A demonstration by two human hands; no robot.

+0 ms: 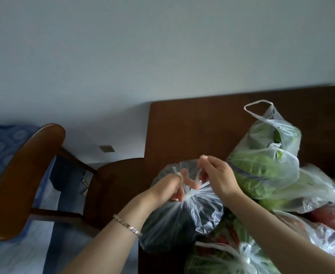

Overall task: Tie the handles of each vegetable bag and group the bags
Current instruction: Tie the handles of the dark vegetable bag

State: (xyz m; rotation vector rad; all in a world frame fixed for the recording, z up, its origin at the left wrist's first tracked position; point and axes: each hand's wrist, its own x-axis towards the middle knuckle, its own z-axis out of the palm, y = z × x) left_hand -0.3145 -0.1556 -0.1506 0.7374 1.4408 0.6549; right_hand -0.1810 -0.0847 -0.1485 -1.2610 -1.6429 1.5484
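Forearms [107,240], 2, bare: span from the bottom edge up to the work.

Table [182,125], 1, dark wood: bears every bag on its near right part.

Chair [24,175], 1, wooden, curved back: stands left of the table, apart from the bags.

Leafy-greens bag [261,173], 1, and taller bag [271,131], 1, behind it: the taller one has a handle loop standing free. Both probably await tying.

Tied bag [241,260], 1, greens inside, knot on top: lies at the near edge beside the dark bag, apparently the start of the group.

Dark bag [182,220], 1, clear plastic over dark contents: sits at the table's left edge, directly before the person, neck gathered to a point.

Left hand [170,186]: fingers curled round the gathered neck, plastic looped over 1 finger, likely to keep tension.

Right hand [216,175]: thumb and fingertips pinch the other handle strip [199,174], raised, seemingly to draw the knot.

Bracelet [127,225], 1, metal: on the left wrist.
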